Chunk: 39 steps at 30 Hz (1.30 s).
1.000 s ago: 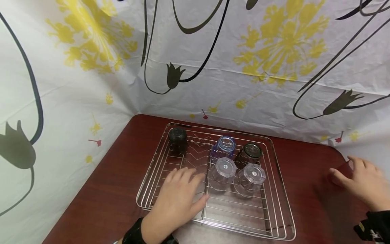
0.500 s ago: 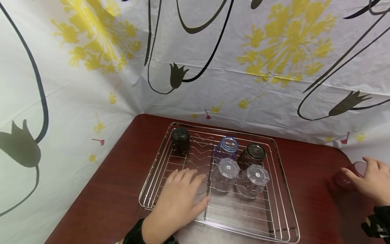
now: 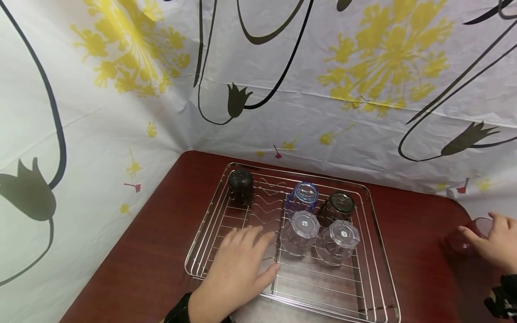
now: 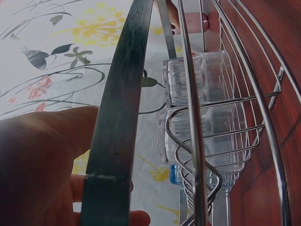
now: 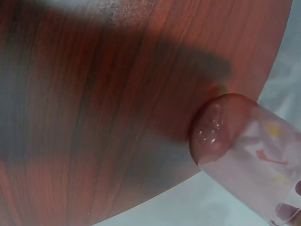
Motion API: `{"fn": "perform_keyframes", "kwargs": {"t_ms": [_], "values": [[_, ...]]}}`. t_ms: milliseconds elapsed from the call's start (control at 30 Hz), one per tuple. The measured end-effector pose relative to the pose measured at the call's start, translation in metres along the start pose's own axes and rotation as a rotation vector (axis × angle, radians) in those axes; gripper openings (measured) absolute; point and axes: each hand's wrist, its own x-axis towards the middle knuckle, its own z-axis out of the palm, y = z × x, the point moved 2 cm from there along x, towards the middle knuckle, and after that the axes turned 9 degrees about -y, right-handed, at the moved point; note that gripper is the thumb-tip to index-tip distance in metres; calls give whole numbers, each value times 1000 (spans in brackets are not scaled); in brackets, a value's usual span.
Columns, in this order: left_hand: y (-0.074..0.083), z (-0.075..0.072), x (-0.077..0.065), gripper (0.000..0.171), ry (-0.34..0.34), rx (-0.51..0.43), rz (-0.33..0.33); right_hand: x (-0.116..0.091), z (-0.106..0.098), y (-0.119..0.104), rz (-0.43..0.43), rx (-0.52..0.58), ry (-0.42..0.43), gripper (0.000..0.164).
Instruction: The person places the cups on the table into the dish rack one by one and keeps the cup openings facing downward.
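A pinkish see-through drinking glass [image 3: 463,242] stands at the table's right side. My right hand [image 3: 498,242] holds it near the rim, between thumb and fingers; in the right wrist view the glass [image 5: 223,129] has its base on the wood, with fingertips at its upper end. Over the near left part of a wire dish rack [image 3: 315,278] my left hand [image 3: 236,264] is spread, palm down, holding nothing. Two clear glasses [image 3: 300,233] stand upside down in the rack. Behind them are a blue glass [image 3: 302,197] and a dark green one [image 3: 338,207], also bottom up.
A blackish glass [image 3: 241,187] occupies the rack's back left corner. Wavy wire dividers [image 3: 266,202] run beside it. Patterned white sheeting [image 3: 258,89] walls off the back and left of the red-brown table [image 3: 149,229]. In the left wrist view, a dark flat bar [image 4: 115,117] crosses before the hand.
The head view has turned a little left, so the rack sits further right in frame. More of the pinkish glass shows between my right thumb and fingers. My left hand stays over the rack.
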Motion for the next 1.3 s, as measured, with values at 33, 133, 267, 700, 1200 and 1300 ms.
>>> {"fn": "perform_keyframes", "kwargs": {"t_ms": [33,133,267,700,1200,1300], "values": [[0,0,0,56,2,-2,0,0,0,0,1,3,-1,103],[0,0,0,57,-1,-8,-2,2,0,1,8,1,-5,103],[0,0,-1,59,-8,-14,-2,3,2,1,30,-8,-13,104],[-1,1,0,58,-14,-10,-2,1,5,4,98,-42,-66,98],[-3,1,0,59,-13,-16,-2,-4,7,-7,69,-53,-23,80],[-4,1,1,59,-4,-10,2,-6,5,-14,35,-95,-9,76]]}}
